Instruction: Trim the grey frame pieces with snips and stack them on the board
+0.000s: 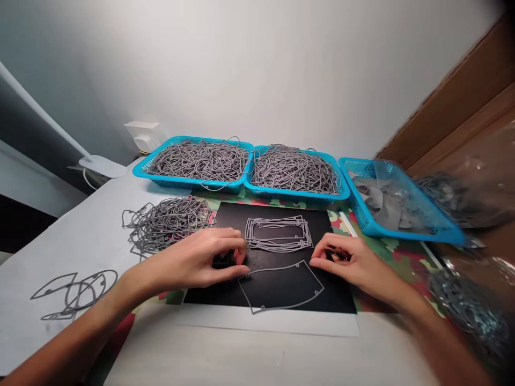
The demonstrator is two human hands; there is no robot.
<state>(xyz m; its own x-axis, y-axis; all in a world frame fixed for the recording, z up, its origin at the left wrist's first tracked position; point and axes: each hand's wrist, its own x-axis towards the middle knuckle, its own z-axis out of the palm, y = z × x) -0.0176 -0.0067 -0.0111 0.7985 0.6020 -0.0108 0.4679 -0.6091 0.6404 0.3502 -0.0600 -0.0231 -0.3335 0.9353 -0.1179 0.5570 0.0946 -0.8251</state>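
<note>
Currently, one gray frame [316,292] lies on the black mat [338,295]

Remotely, I see one corner poke past the mat's near edge. My left hand [209,254] curls by its far left corner, my right hand [348,258] beside the far right one; whether either grips it, I cannot tell. Just behind sits a stack of similar frames [281,249], with two heaped blue baskets [301,195] beyond
</note>
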